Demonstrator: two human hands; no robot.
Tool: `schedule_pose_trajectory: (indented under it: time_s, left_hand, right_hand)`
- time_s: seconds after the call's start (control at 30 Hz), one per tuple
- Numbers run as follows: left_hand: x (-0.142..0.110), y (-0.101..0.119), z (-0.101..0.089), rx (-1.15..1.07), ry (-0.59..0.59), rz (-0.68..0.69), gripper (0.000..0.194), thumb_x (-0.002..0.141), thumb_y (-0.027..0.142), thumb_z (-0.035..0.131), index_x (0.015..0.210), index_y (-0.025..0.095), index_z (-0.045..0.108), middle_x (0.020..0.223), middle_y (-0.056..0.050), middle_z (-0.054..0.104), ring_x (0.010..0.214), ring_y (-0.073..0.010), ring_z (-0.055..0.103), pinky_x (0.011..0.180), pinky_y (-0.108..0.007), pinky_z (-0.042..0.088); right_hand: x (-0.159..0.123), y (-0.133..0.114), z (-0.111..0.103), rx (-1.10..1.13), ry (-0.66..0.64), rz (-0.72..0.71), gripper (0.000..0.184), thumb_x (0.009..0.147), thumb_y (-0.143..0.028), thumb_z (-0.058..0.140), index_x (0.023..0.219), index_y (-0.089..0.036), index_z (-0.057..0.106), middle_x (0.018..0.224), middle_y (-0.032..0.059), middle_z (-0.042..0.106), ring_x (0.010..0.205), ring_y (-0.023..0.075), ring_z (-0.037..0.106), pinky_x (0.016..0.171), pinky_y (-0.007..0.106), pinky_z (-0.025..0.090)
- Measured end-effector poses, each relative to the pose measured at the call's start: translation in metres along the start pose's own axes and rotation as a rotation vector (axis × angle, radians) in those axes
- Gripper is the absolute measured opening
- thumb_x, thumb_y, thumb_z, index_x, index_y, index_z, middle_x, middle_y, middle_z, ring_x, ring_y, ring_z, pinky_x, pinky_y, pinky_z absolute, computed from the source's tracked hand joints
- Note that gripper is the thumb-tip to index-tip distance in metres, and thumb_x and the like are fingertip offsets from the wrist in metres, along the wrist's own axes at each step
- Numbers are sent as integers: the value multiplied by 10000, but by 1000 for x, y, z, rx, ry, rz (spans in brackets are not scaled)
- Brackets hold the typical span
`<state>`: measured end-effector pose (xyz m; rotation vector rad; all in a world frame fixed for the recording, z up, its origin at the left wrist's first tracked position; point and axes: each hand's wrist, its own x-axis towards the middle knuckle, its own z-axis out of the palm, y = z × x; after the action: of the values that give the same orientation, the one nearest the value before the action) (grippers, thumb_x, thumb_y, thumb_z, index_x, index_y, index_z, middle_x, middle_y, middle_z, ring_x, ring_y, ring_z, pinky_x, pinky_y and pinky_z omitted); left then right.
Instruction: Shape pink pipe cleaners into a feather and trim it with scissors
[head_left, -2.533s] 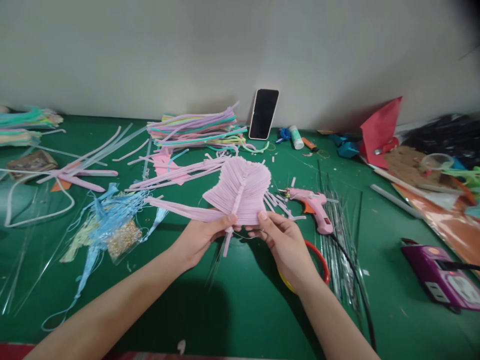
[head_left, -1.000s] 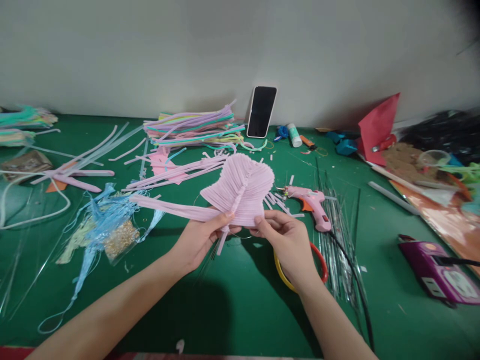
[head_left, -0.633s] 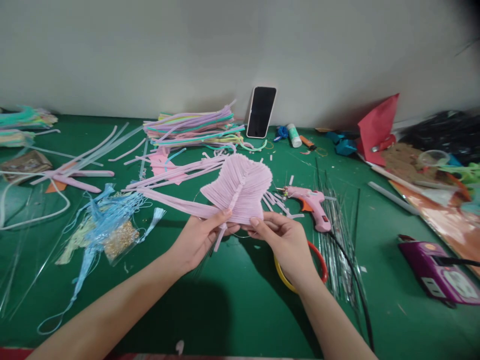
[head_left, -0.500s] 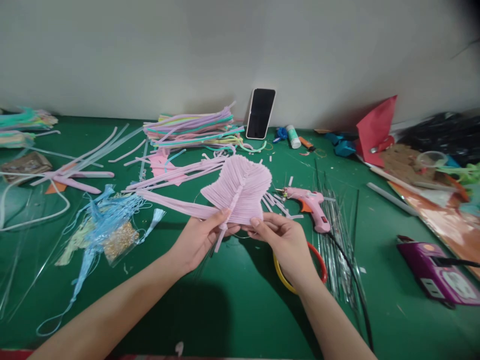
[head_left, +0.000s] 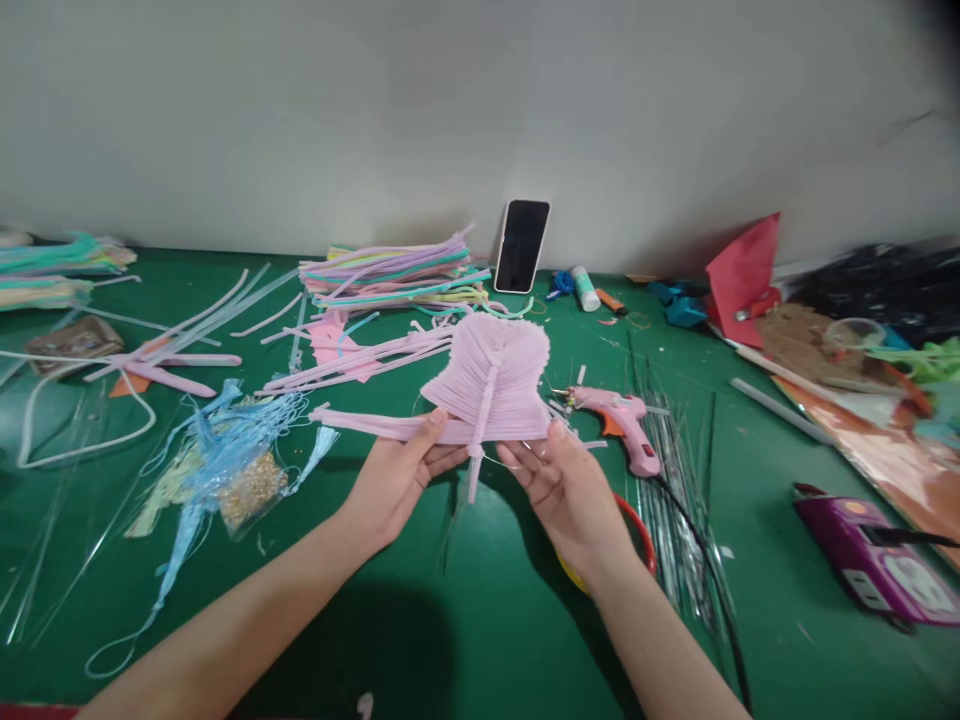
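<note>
A pale pink leaf shape (head_left: 495, 375) made of pipe cleaners laid side by side is held up above the green table. A braided-looking spine runs down its middle to a short stem. Closed on its lower left edge is my left hand (head_left: 401, 475), thumb on top, where uncut pipe cleaner ends (head_left: 360, 420) stick out to the left. My right hand (head_left: 566, 490) pinches the lower right corner between thumb and fingers. Partly hidden beneath the right wrist lies a red and yellow ring-shaped thing (head_left: 637, 530).
To the right lie a pink glue gun (head_left: 619, 415), thin wires (head_left: 679, 490) and a purple device (head_left: 877, 560). Behind are bundled pipe cleaners (head_left: 397, 275) and a phone (head_left: 523, 245) against the wall. Blue tassels (head_left: 217, 450) and a bag of gold beads (head_left: 253, 490) lie left.
The leaf has turned more upright and shifted slightly right. My left hand has moved from the stem onto the lower left strands, and the long strands there are now gathered straighter.
</note>
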<state>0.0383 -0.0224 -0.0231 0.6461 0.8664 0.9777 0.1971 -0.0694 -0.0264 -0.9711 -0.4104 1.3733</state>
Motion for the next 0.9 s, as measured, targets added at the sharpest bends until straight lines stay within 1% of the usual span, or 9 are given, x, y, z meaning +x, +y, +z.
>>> schedule_pose_trajectory:
  time_s: [0.07, 0.13, 0.2, 0.27, 0.37, 0.5, 0.63, 0.73, 0.9]
  left_hand:
    - [-2, -5, 3, -32, 9, 33, 316, 793, 368, 739, 1022, 154, 697, 1032, -72, 745, 934, -193, 702, 869, -312, 560]
    - [-5, -8, 6, -17, 0, 53, 316, 797, 386, 730, 1014, 158, 700, 1051, -74, 740, 957, -197, 694, 895, -320, 544]
    - [-6, -8, 6, 46, -13, 60, 337, 796, 418, 722, 999, 151, 707, 1059, -86, 735, 968, -215, 688, 896, -339, 541]
    - [-6, -5, 3, 138, -28, 75, 380, 807, 461, 695, 1024, 149, 708, 1090, -100, 724, 978, -241, 681, 874, -359, 545]
    - [-5, 1, -3, 275, -21, 115, 418, 824, 484, 665, 1062, 145, 710, 1097, -112, 719, 987, -265, 669, 839, -359, 543]
    - [-4, 1, -5, 276, 37, 159, 416, 822, 474, 671, 1058, 134, 716, 1051, -111, 734, 983, -261, 666, 824, -339, 533]
    - [-4, -4, 1, 214, 59, 191, 421, 840, 482, 647, 1077, 139, 710, 1097, -112, 723, 1016, -254, 658, 843, -332, 525]
    - [-3, -7, 4, 215, 52, 184, 436, 866, 482, 616, 1131, 144, 691, 1129, -112, 714, 1049, -256, 650, 860, -333, 518]
    - [-1, -8, 4, 177, 42, 173, 543, 857, 539, 598, 1237, 154, 641, 1186, -122, 693, 1121, -277, 622, 933, -371, 493]
  right_hand:
    - [-2, 8, 8, 101, -20, 27, 210, 720, -416, 787, 819, -235, 747, 922, -4, 768, 884, 131, 710, 840, 239, 569]
    - [-3, 14, 12, 113, 19, 63, 173, 690, -361, 819, 761, -223, 742, 856, -19, 769, 810, 97, 706, 762, 176, 567]
    - [-2, 16, 13, 100, 81, 84, 191, 623, -322, 863, 693, -199, 735, 762, -25, 761, 716, 77, 695, 674, 133, 556]
    - [-1, 13, 11, 87, 126, 83, 231, 565, -313, 891, 673, -182, 734, 714, -20, 753, 670, 78, 689, 630, 131, 555]
    - [0, 8, 8, 71, 168, 63, 254, 535, -312, 901, 663, -173, 731, 670, -20, 739, 623, 81, 678, 595, 142, 558]
    - [-2, 11, 10, 68, 156, 64, 257, 512, -271, 910, 657, -169, 724, 666, -22, 730, 604, 82, 668, 598, 155, 561]
    - [-4, 21, 13, 78, 98, 87, 232, 583, -269, 882, 745, -182, 741, 762, -14, 751, 642, 95, 676, 658, 208, 586]
    - [-5, 25, 14, 77, 117, 71, 215, 598, -258, 877, 746, -171, 748, 732, -17, 743, 610, 73, 656, 666, 189, 581]
    - [-5, 24, 14, 41, 161, 46, 216, 576, -265, 886, 701, -153, 750, 673, -16, 729, 584, 64, 643, 660, 167, 571]
